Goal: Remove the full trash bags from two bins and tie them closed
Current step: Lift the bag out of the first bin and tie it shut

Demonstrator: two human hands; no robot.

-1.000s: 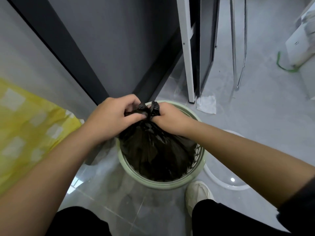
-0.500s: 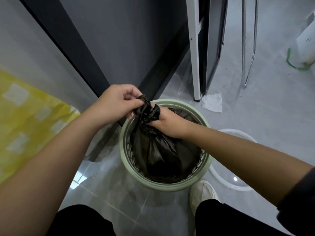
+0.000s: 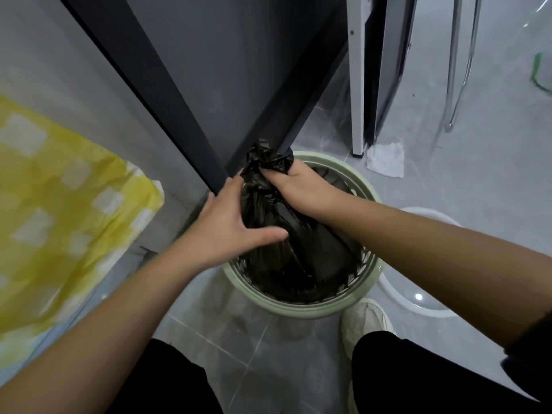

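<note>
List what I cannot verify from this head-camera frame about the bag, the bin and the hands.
- Knot: the neck of the black bag is crumpled and partly under the grip of the right hand, so I cannot tell whether it is tied.
- Bag contents: hidden by the opaque film.
- Base of the green bin: hidden by its own rim and the bag.
- Second bin: none identifiable. The white ring on the floor is crossed by the right forearm.

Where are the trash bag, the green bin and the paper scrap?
trash bag (image 3: 313,258): head view, bulging side.
green bin (image 3: 301,309): head view, near rim.
paper scrap (image 3: 385,159): head view, its middle.
</note>
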